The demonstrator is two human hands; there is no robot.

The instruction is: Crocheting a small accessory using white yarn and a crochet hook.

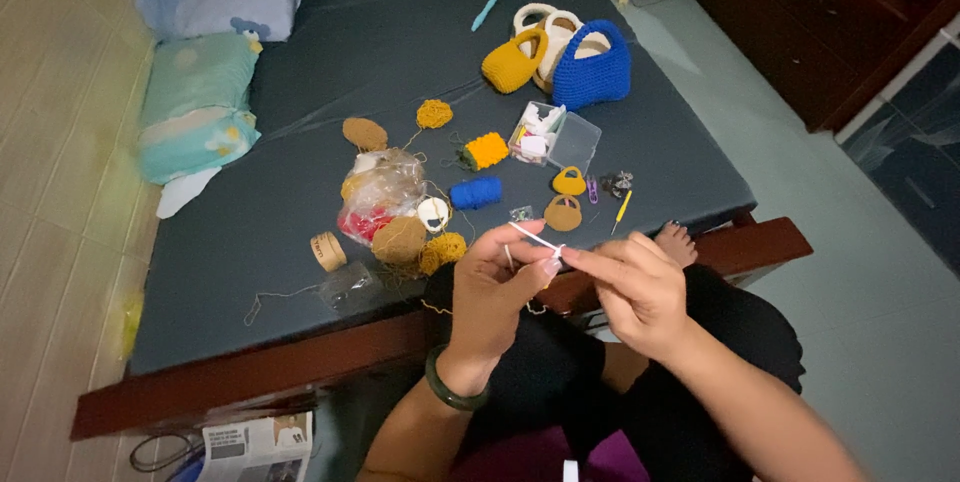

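Left wide bare mattress [300, 72] beyond the yarn balls [420, 242]; crowded straight ahead by plastic bag [380, 192], blue yarn [476, 192], clear box [555, 134] and crocheted bags [575, 62]. Blocked on the left by pillows [200, 102].

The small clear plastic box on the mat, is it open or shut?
Open: the clear plastic box has its lid lying flat beside it.
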